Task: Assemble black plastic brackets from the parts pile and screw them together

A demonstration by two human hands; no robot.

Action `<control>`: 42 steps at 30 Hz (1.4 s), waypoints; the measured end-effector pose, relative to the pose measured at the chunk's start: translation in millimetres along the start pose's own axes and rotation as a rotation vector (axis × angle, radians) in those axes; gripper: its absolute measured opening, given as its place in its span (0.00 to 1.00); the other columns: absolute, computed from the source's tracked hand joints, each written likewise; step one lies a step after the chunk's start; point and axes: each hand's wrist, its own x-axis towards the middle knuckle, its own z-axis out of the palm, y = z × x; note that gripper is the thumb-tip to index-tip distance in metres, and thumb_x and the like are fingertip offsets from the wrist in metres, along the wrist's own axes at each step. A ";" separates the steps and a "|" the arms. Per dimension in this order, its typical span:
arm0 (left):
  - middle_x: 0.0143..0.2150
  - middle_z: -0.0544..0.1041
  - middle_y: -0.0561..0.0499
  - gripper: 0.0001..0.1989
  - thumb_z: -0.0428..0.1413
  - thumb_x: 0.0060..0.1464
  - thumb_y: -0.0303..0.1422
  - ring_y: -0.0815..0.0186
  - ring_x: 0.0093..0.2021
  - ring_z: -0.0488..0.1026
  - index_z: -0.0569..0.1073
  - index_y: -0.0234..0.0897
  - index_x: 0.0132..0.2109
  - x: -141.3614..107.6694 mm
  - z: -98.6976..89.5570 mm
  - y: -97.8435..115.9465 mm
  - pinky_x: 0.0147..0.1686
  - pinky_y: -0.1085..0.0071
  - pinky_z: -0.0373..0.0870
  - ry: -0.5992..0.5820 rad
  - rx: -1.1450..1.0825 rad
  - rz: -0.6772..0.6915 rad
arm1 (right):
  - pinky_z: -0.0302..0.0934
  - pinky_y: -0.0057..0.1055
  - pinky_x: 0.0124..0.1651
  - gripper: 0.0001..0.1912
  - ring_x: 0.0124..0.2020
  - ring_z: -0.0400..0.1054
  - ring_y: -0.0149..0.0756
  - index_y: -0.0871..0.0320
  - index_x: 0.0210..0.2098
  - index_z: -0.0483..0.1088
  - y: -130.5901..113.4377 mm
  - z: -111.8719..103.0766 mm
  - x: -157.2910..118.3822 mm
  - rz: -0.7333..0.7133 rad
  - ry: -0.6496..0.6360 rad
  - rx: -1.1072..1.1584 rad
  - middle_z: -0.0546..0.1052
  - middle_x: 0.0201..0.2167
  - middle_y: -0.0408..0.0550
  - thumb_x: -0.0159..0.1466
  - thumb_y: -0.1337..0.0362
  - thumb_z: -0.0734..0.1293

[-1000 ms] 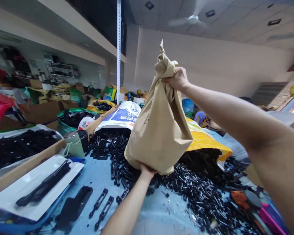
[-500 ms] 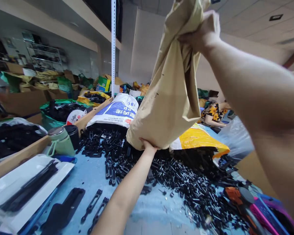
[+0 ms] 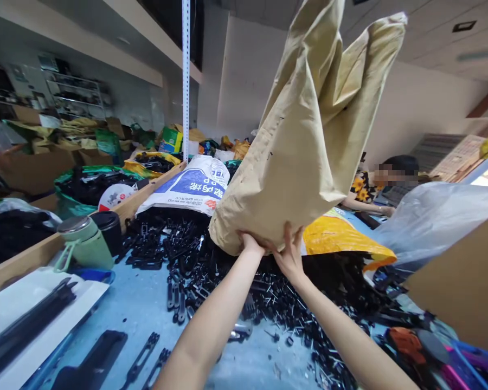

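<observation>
A large tan sack (image 3: 280,173) stands tilted over the table with its folded top rising high. My left hand (image 3: 252,244) is closed on its lower edge, most of the fingers hidden by the sack. Beside it, my right hand (image 3: 291,254) grips the same lower edge, fingers up against the sack's near face. Below and around both hands spreads a pile of small black parts with metal pins (image 3: 276,298). Longer slotted black parts (image 3: 177,295) lie to the left of the pile.
A blue-and-white sack (image 3: 187,187) and a yellow sack (image 3: 341,235) spill black parts on either side. At left stand a green flask (image 3: 87,244) and a black cup (image 3: 109,230). An orange-black tool (image 3: 406,344) lies at right. Another person (image 3: 364,189) sits beyond clear plastic (image 3: 439,216).
My right hand has let go of the sack's upper part and come down to its lower edge beside my left hand. The sack's top has spread out to the right.
</observation>
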 end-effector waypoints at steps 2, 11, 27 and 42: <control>0.60 0.55 0.37 0.38 0.28 0.50 0.56 0.47 0.55 0.59 0.52 0.37 0.59 3.6 -2.8 9.5 0.40 0.50 0.67 0.021 0.105 0.008 | 0.44 0.58 0.52 0.39 0.61 0.25 0.61 0.47 0.62 0.37 7.8 33.1 23.2 0.023 -0.056 -0.038 0.22 0.62 0.51 0.57 0.47 0.59; 0.56 0.64 0.43 0.20 0.55 0.47 0.38 0.59 0.57 0.58 0.67 0.38 0.48 -32.2 -79.5 -1.7 0.57 0.60 0.51 0.161 0.724 0.434 | 0.41 0.55 0.53 0.36 0.61 0.34 0.56 0.59 0.61 0.43 14.0 84.3 149.6 0.112 -0.181 -0.012 0.40 0.62 0.62 0.59 0.50 0.58; 0.53 0.67 0.43 0.17 0.45 0.55 0.35 0.60 0.57 0.59 0.66 0.35 0.50 -127.7 -239.7 -10.3 0.55 0.59 0.58 0.312 1.949 0.945 | 0.50 0.41 0.49 0.26 0.53 0.53 0.45 0.55 0.60 0.48 9.9 99.8 -11.4 -0.030 -0.459 -0.132 0.58 0.55 0.57 0.64 0.56 0.53; 0.44 0.73 0.42 0.13 0.50 0.46 0.28 0.56 0.47 0.68 0.70 0.34 0.41 -100.4 -211.0 120.1 0.47 0.62 0.63 0.820 2.013 0.777 | 0.51 0.39 0.49 0.30 0.46 0.60 0.45 0.59 0.59 0.50 -12.0 41.1 6.7 -0.189 -0.545 0.106 0.68 0.47 0.54 0.58 0.64 0.58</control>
